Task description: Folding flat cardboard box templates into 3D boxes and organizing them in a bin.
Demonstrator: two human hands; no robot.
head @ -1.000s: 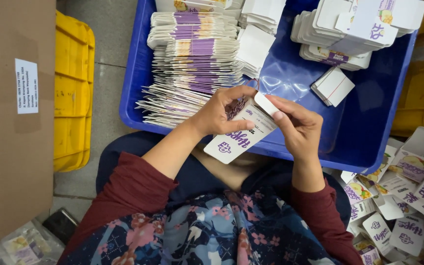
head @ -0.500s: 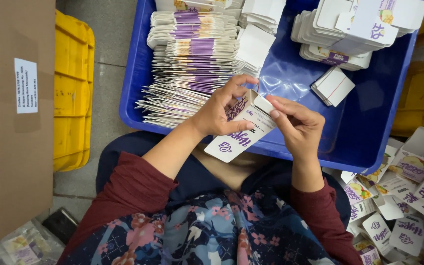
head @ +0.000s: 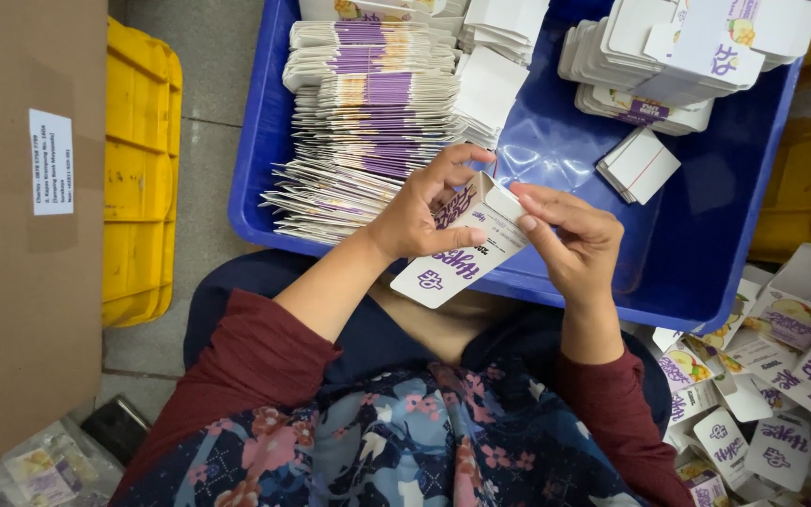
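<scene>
A small white-and-purple cardboard carton point(head: 466, 246), half-folded with one end flap raised, sits over the near rim of a blue plastic bin point(head: 706, 225), pinched by the left hand point(head: 421, 218) along its side while the right hand point(head: 570, 239) grips the open end with its fingertips. Just beyond lie fanned stacks of flat carton blanks point(head: 368, 122) (thin, sharp-edged card), leaving bare bin floor to the right. Folded cartons point(head: 781, 376) crowd the person's right side, a yellow crate point(head: 138, 178) the left.

white-and-purple carton point(head: 462, 253), blue bin point(head: 706, 207), yellow crate point(head: 138, 178), maroon sleeves point(head: 246, 361), navy floral dress point(head: 377, 441)
</scene>
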